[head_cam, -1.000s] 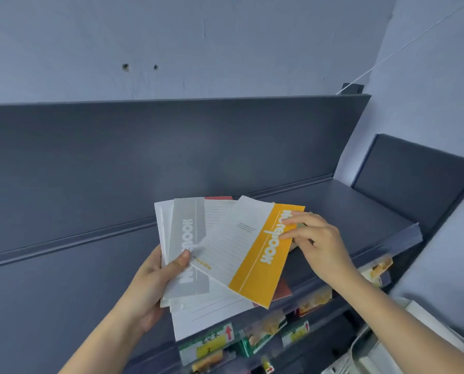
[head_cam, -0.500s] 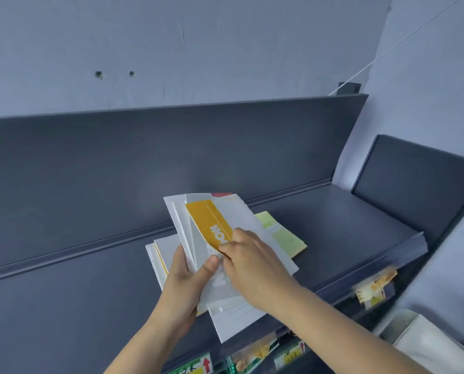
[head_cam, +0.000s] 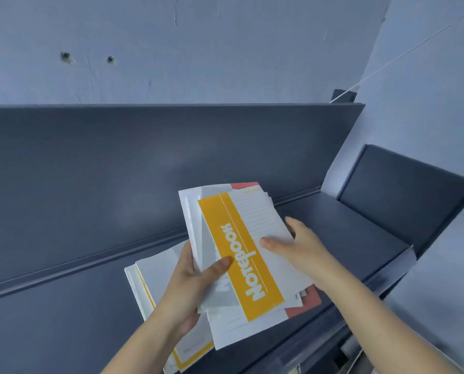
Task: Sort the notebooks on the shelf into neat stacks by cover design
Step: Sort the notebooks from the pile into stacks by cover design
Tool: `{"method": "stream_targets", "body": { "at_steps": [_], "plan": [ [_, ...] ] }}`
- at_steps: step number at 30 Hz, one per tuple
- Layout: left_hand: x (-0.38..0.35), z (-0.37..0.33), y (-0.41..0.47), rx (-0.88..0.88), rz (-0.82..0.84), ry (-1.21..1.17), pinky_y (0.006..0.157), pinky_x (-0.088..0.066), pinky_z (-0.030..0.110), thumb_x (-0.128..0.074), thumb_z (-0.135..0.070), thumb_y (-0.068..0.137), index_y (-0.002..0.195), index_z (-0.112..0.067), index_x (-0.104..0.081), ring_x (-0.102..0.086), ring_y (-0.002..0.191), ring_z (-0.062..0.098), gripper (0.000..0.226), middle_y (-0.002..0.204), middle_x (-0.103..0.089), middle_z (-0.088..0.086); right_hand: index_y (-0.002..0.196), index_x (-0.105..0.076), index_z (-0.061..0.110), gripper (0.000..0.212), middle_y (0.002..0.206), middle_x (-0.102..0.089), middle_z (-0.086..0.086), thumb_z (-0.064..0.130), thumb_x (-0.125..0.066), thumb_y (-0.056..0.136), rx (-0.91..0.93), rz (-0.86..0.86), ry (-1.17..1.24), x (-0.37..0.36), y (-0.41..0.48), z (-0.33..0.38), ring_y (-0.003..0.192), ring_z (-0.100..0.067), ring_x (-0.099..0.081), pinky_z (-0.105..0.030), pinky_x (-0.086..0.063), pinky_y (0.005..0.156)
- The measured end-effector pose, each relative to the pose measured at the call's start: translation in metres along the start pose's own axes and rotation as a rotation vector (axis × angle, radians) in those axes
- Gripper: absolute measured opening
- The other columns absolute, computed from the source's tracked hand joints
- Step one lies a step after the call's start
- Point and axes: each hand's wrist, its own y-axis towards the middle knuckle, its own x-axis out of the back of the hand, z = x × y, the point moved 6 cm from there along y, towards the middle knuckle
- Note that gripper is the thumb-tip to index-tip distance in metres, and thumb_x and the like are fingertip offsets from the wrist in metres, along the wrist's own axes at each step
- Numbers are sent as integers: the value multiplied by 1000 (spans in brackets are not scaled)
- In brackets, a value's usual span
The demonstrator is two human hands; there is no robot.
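**Both hands on a bundle of notebooks above the shelf**

Left hand (head_cam: 190, 287): comes up from lower left, palm under the bundle (head_cam: 239, 330). The thumb is curled over the top and presses on the grey notebook (head_cam: 212, 238). The other fingers are wrapped behind the left edge, out of sight. A firm grip on the bundle.

Right hand (head_cam: 303, 249): comes in from lower right, wrist turned inward. The thumb lies flat on the white lined part of the yellow notebook (head_cam: 241, 260). The fingers curl behind the bundle's right edge. It pinches that notebook; how many of the covers beneath the fingers also take in cannot be told.

Bundle: held off the shelf (head_cam: 346, 230) and tilted toward the camera, loosely fanned. The yellow notebook is on top, its band printed "Notebook" running lengthwise. The grey one shows to its left, partly covered. A red notebook (head_cam: 307, 300) sits at the back, showing only at its top and lower right corners.

Stack (head_cam: 149, 279): lies flat on the shelf below the left hand, white covers with a yellow edge, partly hidden by the forearm.

Surroundings: dark grey shelf with a tall back panel (head_cam: 144, 157) and a side panel (head_cam: 400, 190) at right. Pale wall (head_cam: 225, 36) above, with two small holes (head_cam: 66, 56). A white cord (head_cam: 414, 47) runs down across the right corner.
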Motion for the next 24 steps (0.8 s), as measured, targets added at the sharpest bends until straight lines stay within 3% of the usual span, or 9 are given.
{"method": "stream_targets", "body": {
  "at_steps": [2, 4, 7, 10, 16, 18, 24],
  "plan": [
    [-2, -1, 7, 7, -15, 58, 83, -55, 56, -76, -15, 69, 125, -22, -47, -70, 97, 32, 64, 112, -71, 7, 109, -66, 16, 31, 108, -72, -2, 29, -72, 82, -100, 81, 214, -2, 3, -13, 91, -18, -70, -42, -57, 79],
    [-3, 2, 12, 30, -33, 103, 81, -56, 56, -75, -25, 68, 125, -27, -46, -71, 94, 29, 64, 112, -71, 5, 98, -68, 12, 18, 96, -75, -4, 19, -72, 83, -135, 13, 287, 2, 7, -22, 82, -20, -72, -35, -57, 66],
    [-3, 9, 18, 106, -26, 37, 81, -57, 53, -55, -42, 85, 126, -33, -46, -71, 94, 29, 43, 109, -72, 3, 97, -67, 5, 17, 92, -75, -7, 12, -72, 83, -175, -68, 344, 8, 12, -34, 81, -24, -72, -37, -57, 66],
    [-2, 16, 27, 177, -27, -48, 77, -58, 53, -46, -29, 98, 126, -33, -47, -71, 94, 32, 28, 107, -72, 7, 95, -67, 2, 12, 92, -75, -10, 9, -68, 85, -238, -63, 421, 13, 16, -45, 83, -29, -72, -44, -57, 75],
    [-2, 21, 45, 128, -159, 61, 80, -54, 61, -69, -11, 85, 125, -32, -48, -70, 94, 34, 50, 110, -70, 6, 108, -63, 4, 19, 100, -74, -8, 12, -60, 92, -256, 49, 496, 30, 33, -66, 93, -30, -70, -46, -55, 79],
    [-7, 20, 49, 99, -204, 78, 79, -55, 60, -72, -9, 82, 123, -34, -50, -70, 94, 33, 53, 109, -71, 4, 112, -59, 4, 20, 103, -73, -9, 11, -58, 93, -242, 69, 525, 40, 42, -71, 95, -30, -69, -43, -54, 74],
    [-12, 14, 64, 39, -262, 134, 81, -55, 57, -70, -11, 85, 123, -30, -52, -69, 98, 33, 47, 113, -70, 4, 118, -57, 4, 24, 109, -69, -12, 13, -51, 96, -211, -71, 573, 116, 78, -93, 96, -31, -66, -41, -52, 70]
  ]
}}
